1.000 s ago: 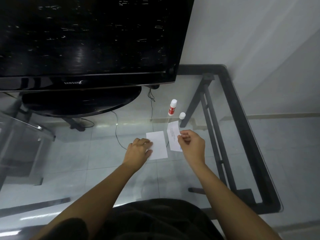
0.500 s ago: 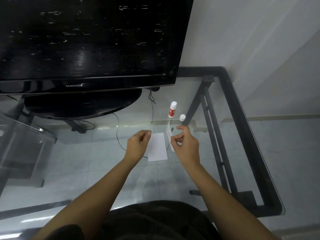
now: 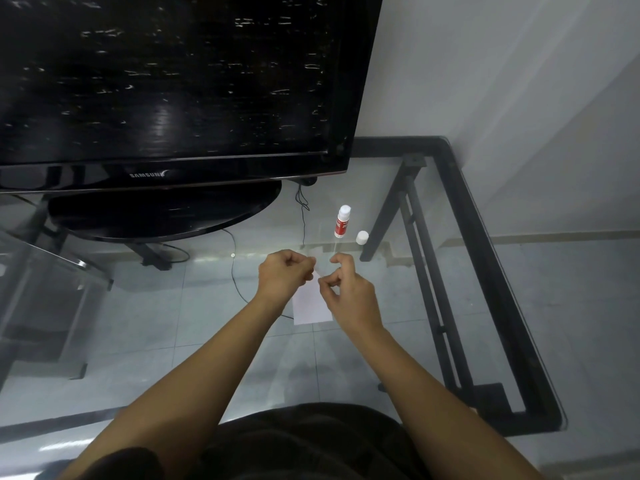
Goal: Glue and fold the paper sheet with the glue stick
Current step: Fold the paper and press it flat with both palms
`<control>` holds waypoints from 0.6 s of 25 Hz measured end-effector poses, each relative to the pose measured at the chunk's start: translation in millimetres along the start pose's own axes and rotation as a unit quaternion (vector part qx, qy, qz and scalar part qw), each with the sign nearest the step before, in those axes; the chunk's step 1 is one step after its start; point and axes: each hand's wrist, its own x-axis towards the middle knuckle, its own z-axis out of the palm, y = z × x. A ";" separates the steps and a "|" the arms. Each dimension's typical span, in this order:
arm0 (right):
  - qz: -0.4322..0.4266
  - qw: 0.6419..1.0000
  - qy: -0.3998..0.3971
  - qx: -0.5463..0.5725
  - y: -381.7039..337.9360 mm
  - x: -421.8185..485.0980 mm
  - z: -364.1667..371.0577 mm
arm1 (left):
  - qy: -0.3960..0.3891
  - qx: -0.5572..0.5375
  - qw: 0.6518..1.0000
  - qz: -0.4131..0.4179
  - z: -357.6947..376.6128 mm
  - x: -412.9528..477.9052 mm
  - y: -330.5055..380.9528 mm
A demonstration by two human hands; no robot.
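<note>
1. Paper sheet (image 3: 310,306): white, flat on the glass table (image 3: 398,341), just below and between the two hands, partly hidden by them.
2. Left hand (image 3: 282,273) and right hand (image 3: 349,292): raised, close together, fingertips pinched on a thin, barely visible strip of paper (image 3: 317,273); blurred.
3. Glue stick (image 3: 342,222): upright, uncapped, beyond the right hand.
4. Cap (image 3: 362,237): just right of it.

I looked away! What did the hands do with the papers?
The right hand lifted its small slip off the glass; the left hand let go of the sheet and rose to meet it. Sheet, glue stick and cap stayed put.
</note>
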 end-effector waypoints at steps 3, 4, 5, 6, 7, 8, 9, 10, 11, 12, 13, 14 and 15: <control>0.024 0.998 -0.031 0.039 -4.8 -2.1 -1.1 | 0.018 -0.014 1.000 -0.002 -1.8 -0.5 1.4; 0.035 0.997 -0.021 0.060 -7.1 -3.1 -2.4 | 0.019 -0.013 1.000 0.004 -3.7 -0.6 1.7; 0.048 0.996 0.010 0.079 -9.0 -2.7 -4.0 | 0.014 -0.009 1.000 0.011 -6.3 -0.1 2.2; 0.063 0.992 0.055 0.092 -9.7 -1.1 -5.8 | 0.001 -0.001 1.000 0.020 -9.8 1.0 2.0; 0.084 0.987 0.098 0.099 -9.6 1.2 -8.0 | -0.020 0.009 0.999 0.030 -13.4 1.8 1.5; 0.110 0.981 0.121 0.106 -8.6 4.4 -10.8 | -0.046 0.021 0.998 0.042 -16.8 2.7 0.5; 0.138 0.976 0.116 0.118 -6.6 7.9 -13.3 | -0.073 0.033 0.995 0.051 -20.0 3.5 -1.0; 0.166 0.973 0.090 0.135 -3.6 12.0 -15.0 | -0.098 0.043 0.993 0.054 -22.5 4.6 -2.7; 0.188 0.969 0.054 0.150 -0.6 15.5 -15.7 | -0.117 0.048 0.991 0.052 -24.5 5.2 -5.0; 0.204 0.966 0.023 0.156 2.5 17.6 -15.1 | -0.127 0.049 0.990 0.044 -25.4 5.5 -8.3; 0.217 0.963 0.003 0.158 5.1 18.1 -13.3 | -0.130 0.047 0.990 0.033 -25.1 5.2 -12.5; 0.231 0.959 -0.008 0.161 7.4 17.4 -10.4 | -0.126 0.042 0.991 0.020 -24.0 4.5 -18.2; 0.249 0.954 -0.013 0.165 9.3 16.4 -6.8 | -0.119 0.036 0.992 0.004 -22.3 3.5 -25.3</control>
